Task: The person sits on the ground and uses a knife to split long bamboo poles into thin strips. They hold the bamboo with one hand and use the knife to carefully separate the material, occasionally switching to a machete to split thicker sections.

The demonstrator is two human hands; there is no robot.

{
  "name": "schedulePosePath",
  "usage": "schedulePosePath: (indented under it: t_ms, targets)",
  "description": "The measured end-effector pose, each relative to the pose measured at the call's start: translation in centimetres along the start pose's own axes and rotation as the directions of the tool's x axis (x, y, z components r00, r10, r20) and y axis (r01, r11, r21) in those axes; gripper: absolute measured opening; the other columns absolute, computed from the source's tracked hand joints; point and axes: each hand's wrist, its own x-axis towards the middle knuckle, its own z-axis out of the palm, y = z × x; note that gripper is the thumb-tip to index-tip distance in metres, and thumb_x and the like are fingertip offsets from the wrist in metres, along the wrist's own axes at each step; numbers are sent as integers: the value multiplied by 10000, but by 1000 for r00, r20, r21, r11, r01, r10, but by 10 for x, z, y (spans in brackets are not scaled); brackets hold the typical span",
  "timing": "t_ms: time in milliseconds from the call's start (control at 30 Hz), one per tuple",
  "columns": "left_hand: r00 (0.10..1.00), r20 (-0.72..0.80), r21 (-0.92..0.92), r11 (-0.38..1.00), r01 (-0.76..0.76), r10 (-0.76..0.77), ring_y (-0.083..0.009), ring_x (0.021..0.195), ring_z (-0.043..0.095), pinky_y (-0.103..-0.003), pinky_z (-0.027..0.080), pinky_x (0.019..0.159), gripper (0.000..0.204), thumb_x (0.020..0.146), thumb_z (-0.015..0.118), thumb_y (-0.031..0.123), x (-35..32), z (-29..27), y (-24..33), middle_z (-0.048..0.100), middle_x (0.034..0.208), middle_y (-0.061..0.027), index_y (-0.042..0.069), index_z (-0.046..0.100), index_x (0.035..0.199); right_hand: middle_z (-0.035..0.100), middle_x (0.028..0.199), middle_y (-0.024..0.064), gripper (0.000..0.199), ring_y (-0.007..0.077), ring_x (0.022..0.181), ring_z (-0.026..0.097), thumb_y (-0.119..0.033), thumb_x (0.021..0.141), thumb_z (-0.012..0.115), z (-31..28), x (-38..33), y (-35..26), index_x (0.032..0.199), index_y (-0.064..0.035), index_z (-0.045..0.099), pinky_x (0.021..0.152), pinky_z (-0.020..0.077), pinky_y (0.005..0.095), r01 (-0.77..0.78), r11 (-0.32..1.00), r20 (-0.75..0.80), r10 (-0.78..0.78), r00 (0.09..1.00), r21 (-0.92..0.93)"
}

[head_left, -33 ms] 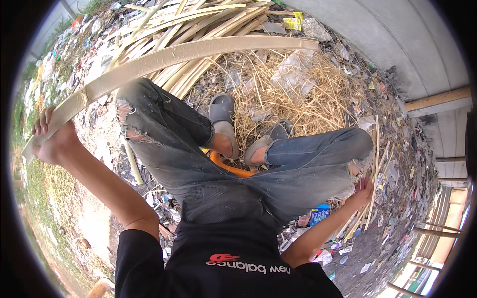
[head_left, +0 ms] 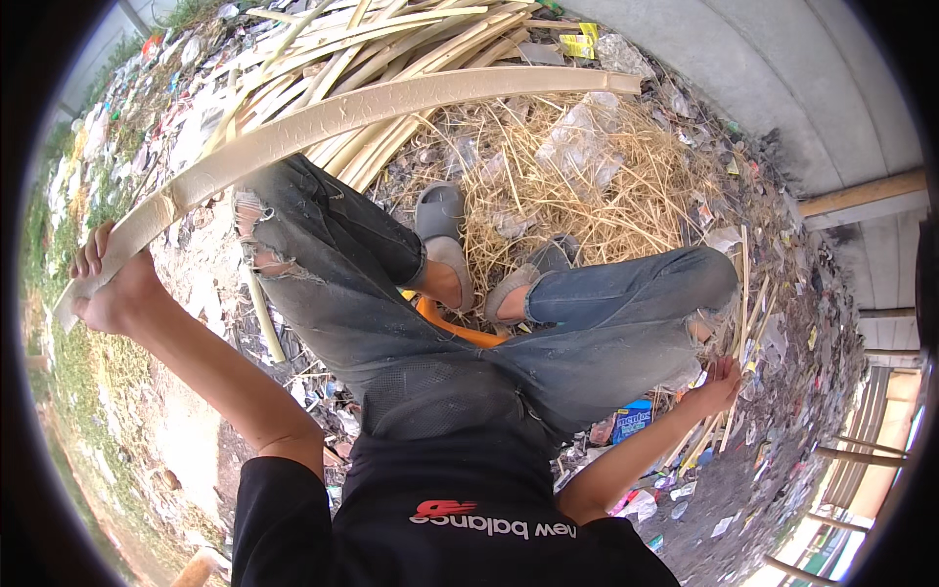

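Note:
A long, wide split-bamboo strip (head_left: pixel 391 101) arcs from the far left across my knee to the straw at the back. My left hand (head_left: pixel 122 284) is closed round its near left end, fingers wrapped over the edge. Beside my right knee, my right hand (head_left: pixel 717 387) has its fingers curled together. Whatever it holds, if anything, cannot be made out. Several thin split strips (head_left: pixel 743 338) lie on the ground right by that hand.
A pile of pale split strips (head_left: pixel 411 44) lies at the back left. Dry straw (head_left: pixel 606 196) covers the ground past my feet. Litter (head_left: pixel 802 323) is strewn on both sides. A grey wall (head_left: pixel 773 68) rises at the back right. I sit on something orange (head_left: pixel 460 326), partly hidden.
My left hand and the bamboo strip have shifted slightly to the right, with the strip's far end reaching a little further. My right hand sits slightly lower in view.

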Motion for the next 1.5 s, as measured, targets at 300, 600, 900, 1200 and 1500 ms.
schedulePosePath:
  t_ms: [300, 600, 900, 1200, 1500]
  targets:
    - [870, -439, -258, 959, 117, -224, -199, 665, 367, -374, 392, 680, 597, 1083, 150, 609, -101, -78, -4, 370, 716, -36, 115, 351, 815, 622, 727, 102, 202, 130, 562, 528, -136, 996, 557, 63, -134, -150, 1087, 24, 638, 519, 429, 229, 118, 902, 610, -373, 699, 416]
    - [746, -426, -441, 837, 324, -513, -258, 847, 444, -445, 440, 878, 459, 1109, 242, 464, -193, -29, -40, 429, 865, -88, 84, 373, 887, 642, 1261, 188, 557, 128, 725, 674, -244, 1045, 583, 138, -274, -137, 1489, 23, 378, 606, 522, 234, -356, 934, 999, 38, 21, -28]
    - [570, -230, 31, 579, 814, -789, -333, 1304, 519, -517, 436, 1105, 801, 1031, 350, 667, -291, 20, -47, 507, 1424, -217, -2, 410, 1467, 713, 973, 112, 175, 208, 819, 748, -179, 1033, 613, 163, -256, -115, 1143, -48, 580, 730, 593, 319, -514, 842, 961, -14, 277, 161]
    - [531, 432, 900, 385, -203, -729, -295, 912, 646, -404, 497, 824, 508, 912, 670, 388, -329, 43, -44, 642, 921, -157, -78, 590, 1097, 658, 928, 56, 170, 200, 819, 742, -178, 1015, 649, 172, -193, -60, 1095, -38, 593, 733, 585, 330, -537, 843, 976, 89, 200, 33]
    - [-2, 47, 953, 45, -298, -999, -202, 634, 679, -324, 529, 629, 524, 868, 834, 225, -325, 65, -120, 713, 777, -111, -38, 580, 1244, 746, 864, 73, 289, 121, 799, 725, -303, 1003, 692, 147, -121, -26, 1059, -24, 642, 674, 541, 279, -431, 901, 969, 56, 243, 56]
